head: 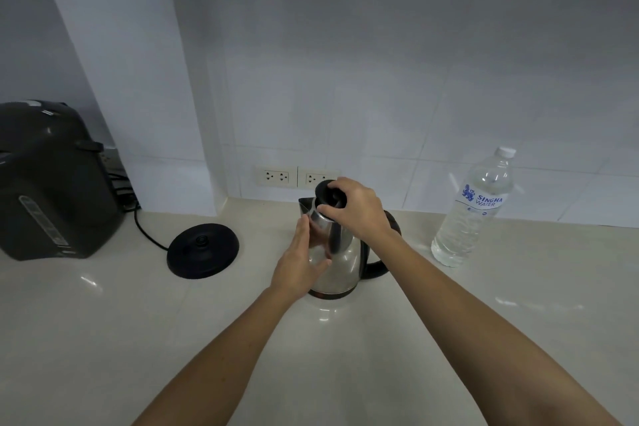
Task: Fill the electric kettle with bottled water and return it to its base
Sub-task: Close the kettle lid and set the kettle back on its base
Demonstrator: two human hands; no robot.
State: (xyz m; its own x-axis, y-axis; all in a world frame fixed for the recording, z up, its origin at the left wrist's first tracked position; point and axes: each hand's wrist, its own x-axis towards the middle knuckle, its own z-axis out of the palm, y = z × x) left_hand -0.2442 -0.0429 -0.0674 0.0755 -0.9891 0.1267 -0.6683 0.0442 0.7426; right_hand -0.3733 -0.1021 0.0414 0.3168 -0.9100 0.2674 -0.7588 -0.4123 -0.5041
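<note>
A stainless-steel electric kettle [345, 263] with a black handle stands on the pale counter, off its base. My right hand [356, 207] grips the black lid [326, 192] on top of the kettle. My left hand [302, 261] lies flat against the kettle's left side, fingers extended. The round black base [203, 250] sits on the counter to the left, its cord running further left. A clear capped water bottle [473, 214] with a blue label stands upright to the right of the kettle.
A dark hot-water dispenser [52, 183] stands at the far left of the counter [138, 339]. Two wall sockets [295, 177] sit low on the white tiled wall behind the kettle. A white pillar juts out at back left.
</note>
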